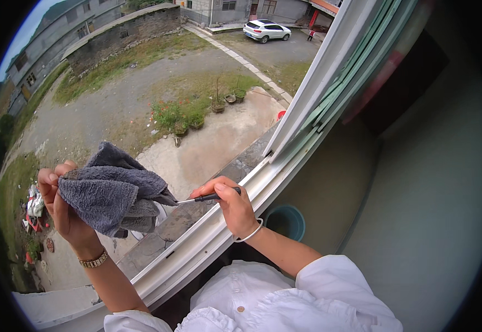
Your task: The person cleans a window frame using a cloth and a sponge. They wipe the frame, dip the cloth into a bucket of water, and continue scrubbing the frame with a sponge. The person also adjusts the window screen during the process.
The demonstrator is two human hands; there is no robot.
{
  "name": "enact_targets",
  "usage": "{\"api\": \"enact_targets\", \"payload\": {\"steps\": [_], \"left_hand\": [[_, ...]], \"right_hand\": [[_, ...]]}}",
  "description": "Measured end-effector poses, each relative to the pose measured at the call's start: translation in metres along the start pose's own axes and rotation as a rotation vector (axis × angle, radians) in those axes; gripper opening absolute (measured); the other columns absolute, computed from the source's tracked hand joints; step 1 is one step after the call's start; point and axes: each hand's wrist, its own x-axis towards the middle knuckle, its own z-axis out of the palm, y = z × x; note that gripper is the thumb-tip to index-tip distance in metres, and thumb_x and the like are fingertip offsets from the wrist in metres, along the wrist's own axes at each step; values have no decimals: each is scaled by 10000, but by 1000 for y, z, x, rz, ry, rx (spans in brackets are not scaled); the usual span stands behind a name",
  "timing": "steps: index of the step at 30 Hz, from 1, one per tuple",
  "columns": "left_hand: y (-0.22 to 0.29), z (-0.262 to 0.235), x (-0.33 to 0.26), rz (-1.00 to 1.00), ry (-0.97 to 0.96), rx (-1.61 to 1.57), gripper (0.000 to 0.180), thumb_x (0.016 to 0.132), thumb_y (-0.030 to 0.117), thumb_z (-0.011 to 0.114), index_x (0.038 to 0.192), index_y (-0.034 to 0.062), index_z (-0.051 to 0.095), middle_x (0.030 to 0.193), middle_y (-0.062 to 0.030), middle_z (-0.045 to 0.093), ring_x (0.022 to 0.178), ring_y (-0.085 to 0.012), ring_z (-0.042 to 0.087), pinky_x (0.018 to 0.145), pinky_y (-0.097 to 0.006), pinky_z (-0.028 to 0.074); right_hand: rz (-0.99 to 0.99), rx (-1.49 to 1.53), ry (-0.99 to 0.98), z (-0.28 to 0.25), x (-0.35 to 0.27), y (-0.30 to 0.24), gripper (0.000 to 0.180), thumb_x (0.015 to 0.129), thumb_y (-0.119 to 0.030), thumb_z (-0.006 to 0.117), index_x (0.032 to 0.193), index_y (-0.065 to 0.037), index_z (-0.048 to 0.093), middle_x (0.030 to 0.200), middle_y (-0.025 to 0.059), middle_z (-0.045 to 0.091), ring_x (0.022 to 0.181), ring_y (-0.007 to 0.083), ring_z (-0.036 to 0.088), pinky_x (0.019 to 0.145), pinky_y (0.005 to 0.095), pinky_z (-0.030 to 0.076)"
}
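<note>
Out past the open window, my left hand (63,205) grips a dark grey towel (105,191) by its left side, fingers bent round the edge. The towel hangs in loose folds. My right hand (232,205) is closed on a screwdriver (216,195) with a black handle, held above the window track. Its thin metal shaft points left and meets the towel's right corner; whether the tip is tucked into the cloth I cannot tell. Below the towel, a pale object (160,213) is mostly hidden.
The white window frame (196,243) runs diagonally under my right arm, with sliding sashes (329,88) at upper right. A concrete ledge (182,227) lies outside it. Indoors, a teal bucket (286,222) stands on the floor. Far below are potted plants (180,119) and a white car (267,30).
</note>
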Motion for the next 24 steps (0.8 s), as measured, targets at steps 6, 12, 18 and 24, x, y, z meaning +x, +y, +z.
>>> {"api": "enact_targets", "payload": {"steps": [6, 12, 18, 24], "left_hand": [[-1, 79, 4, 47, -155, -213, 227, 900, 139, 663, 955, 158, 444, 820, -62, 558, 767, -144, 372, 646, -269, 323], [-25, 185, -29, -143, -671, -350, 105, 893, 25, 631, 964, 98, 610, 986, -171, 705, 838, -238, 581, 767, -329, 471], [-52, 249, -54, -123, -1131, -70, 148, 910, 74, 682, 1054, 42, 680, 1081, -141, 718, 941, -244, 659, 854, -350, 509], [-127, 247, -4, -103, -435, 410, 611, 862, 218, 773, 1373, 69, 473, 1303, -114, 605, 1136, -222, 602, 965, -363, 473]], "right_hand": [[-121, 304, 183, -66, -48, -51, 246, 899, -95, 466, 1112, -71, 588, 673, 23, 496, 733, 181, 507, 525, 240, 415], [-193, -398, 71, -50, -108, -61, 643, 882, -322, 741, 1389, -27, 477, 1314, 67, 498, 993, 118, 550, 790, 221, 464], [-126, -407, -9, -92, -127, -79, 450, 951, -204, 635, 1346, -37, 499, 1306, 81, 555, 1183, 189, 549, 1038, 348, 433], [-305, -584, 352, -165, -143, -113, 413, 949, -207, 625, 1313, -44, 518, 1279, 80, 569, 1171, 195, 554, 1033, 356, 436]]}}
